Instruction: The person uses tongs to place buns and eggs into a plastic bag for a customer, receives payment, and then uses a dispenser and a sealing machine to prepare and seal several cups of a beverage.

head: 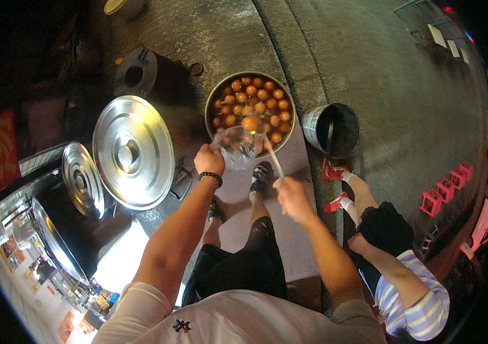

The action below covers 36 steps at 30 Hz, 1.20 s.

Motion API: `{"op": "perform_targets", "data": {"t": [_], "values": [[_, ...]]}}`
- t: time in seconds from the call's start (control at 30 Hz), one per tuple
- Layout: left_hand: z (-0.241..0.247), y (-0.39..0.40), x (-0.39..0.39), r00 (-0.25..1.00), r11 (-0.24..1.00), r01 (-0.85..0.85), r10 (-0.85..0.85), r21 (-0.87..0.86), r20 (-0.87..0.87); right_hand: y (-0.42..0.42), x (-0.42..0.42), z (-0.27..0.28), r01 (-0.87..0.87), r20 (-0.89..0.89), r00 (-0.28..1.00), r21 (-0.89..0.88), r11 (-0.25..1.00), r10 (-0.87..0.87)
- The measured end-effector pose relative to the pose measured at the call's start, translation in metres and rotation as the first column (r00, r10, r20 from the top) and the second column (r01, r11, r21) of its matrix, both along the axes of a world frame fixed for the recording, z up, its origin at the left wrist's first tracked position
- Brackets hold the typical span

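My left hand point(209, 160), with a beaded bracelet at the wrist, grips the edge of a clear plastic bag point(240, 148). The bag hangs over the near rim of a large round metal pot point(292, 124). Dark liquid and many round brown eggs point(263, 95), or egg-like balls, fill the pot. My right hand point(292, 195) is closed around the handle of a ladle point(273, 155). Its bowl, beside the bag's mouth, appears to hold one of the brown balls point(250, 123). The bag's contents are hard to make out.
A big metal lid point(128, 152) stands left of my left hand, a smaller lid point(81, 180) beyond it. Right of the pot is a metal bucket point(310, 124). A person in a striped shirt point(416, 296) is close on my right. Red stools point(446, 189) stand farther right.
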<state>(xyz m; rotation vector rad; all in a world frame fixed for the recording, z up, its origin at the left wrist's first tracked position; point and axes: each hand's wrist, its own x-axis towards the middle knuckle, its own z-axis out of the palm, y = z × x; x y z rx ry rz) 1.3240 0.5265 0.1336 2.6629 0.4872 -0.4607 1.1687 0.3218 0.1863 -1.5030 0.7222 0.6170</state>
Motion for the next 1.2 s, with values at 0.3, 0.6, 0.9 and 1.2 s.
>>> {"op": "perform_targets", "data": {"t": [0.3,0.6,0.9,1.2], "values": [[0.017,0.023,-0.021,0.94,0.417,-0.315,0.259,-0.852,-0.221,-0.016,0.017,-0.061,-0.216,-0.075,0.97,-0.707,0.673,0.232],[0.032,0.025,-0.021,0.965,0.485,-0.259,0.165,-0.836,-0.203,-0.002,0.023,-0.153,-0.05,-0.06,0.998,-0.508,0.86,0.022],[0.035,0.007,0.006,0.999,0.685,-0.034,-0.004,-0.728,-0.05,0.014,0.015,-0.104,0.745,-0.576,0.665,0.558,0.366,-0.475],[0.03,-0.001,0.035,1.0,0.628,0.006,-0.014,-0.778,-0.004,0.042,0.004,-0.032,0.534,-0.229,0.845,0.344,0.772,-0.483]]}}
